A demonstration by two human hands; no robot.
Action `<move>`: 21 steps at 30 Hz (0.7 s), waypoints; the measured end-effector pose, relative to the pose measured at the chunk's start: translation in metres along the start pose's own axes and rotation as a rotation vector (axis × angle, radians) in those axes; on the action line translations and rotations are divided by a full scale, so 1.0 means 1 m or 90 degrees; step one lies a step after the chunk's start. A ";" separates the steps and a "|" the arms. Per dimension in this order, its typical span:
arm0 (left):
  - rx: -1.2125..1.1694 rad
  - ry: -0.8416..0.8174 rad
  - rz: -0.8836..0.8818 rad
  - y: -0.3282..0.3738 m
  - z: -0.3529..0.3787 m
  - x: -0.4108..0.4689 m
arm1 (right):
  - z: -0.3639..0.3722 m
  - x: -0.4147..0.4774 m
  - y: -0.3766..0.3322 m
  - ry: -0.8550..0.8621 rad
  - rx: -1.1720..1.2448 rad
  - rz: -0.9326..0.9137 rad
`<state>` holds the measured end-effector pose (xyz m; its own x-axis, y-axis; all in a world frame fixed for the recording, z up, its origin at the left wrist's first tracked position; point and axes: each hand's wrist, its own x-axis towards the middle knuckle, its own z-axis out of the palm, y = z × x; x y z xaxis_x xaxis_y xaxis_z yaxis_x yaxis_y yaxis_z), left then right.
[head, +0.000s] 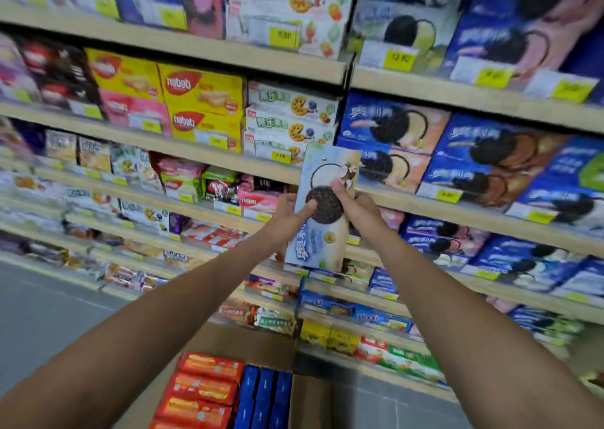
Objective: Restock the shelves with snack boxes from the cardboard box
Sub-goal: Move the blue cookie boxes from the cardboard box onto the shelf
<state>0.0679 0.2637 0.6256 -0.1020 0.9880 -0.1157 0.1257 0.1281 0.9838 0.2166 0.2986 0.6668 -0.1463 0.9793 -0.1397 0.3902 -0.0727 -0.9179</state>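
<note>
Snack box [324, 214] is up in the air, pale blue with a dark sandwich biscuit printed on its front. It's held upright with a slight tilt, well above the cardboard box [309, 402], against the shelves [183, 154] rising behind that box. Left hand [287, 212] grips its left edge, thumb laid across the printed biscuit, fingers curled round the back. Right hand [362, 212] clamps the right edge the same way, thumb on the front. Down inside the cardboard box, red packs [206, 386] are stacked on its left side, and dark blue boxes [264, 399] stand on edge just right of them.
</note>
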 end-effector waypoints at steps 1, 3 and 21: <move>0.023 -0.004 0.044 0.018 0.000 0.000 | -0.011 -0.003 -0.009 0.004 0.020 -0.035; 0.069 -0.022 0.103 0.045 -0.001 0.002 | -0.026 -0.006 -0.026 0.017 0.056 -0.090; 0.725 0.148 0.575 0.248 0.013 0.009 | -0.144 -0.014 -0.155 0.273 0.162 -0.147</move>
<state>0.1107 0.3051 0.8668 0.2932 0.7460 0.5979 0.9122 -0.4054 0.0586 0.2896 0.3231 0.8644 0.2029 0.9603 0.1913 0.1527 0.1619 -0.9749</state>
